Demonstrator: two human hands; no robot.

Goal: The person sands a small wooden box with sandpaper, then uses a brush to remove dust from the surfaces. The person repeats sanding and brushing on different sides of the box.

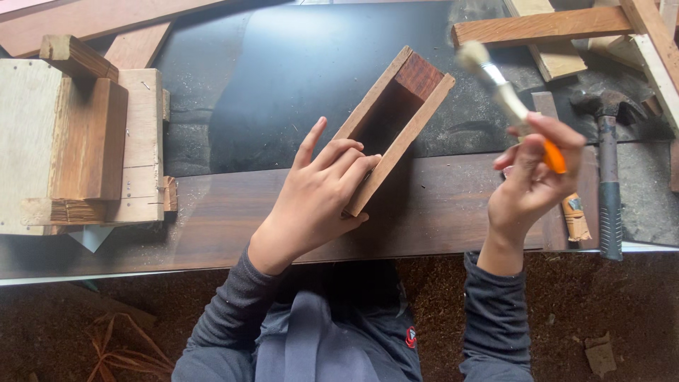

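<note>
A small open wooden box [414, 106] lies slanted on the dark workbench. My left hand [318, 194] grips its near end, fingers curled over the side wall and index finger stretched out. To the right, my right hand [532, 177] is raised above the bench and closed on a paintbrush [503, 92] with an orange handle, metal ferrule and pale bristles. The bristles point up and left, blurred, just off the box's far corner and not touching it.
A block assembly of pale and brown wood [85, 141] sits at the left. A hammer [608, 177] lies at the right beside wooden slats [541, 27]. A dark plank [212, 212] runs along the bench's near edge. Sawdust covers the floor below.
</note>
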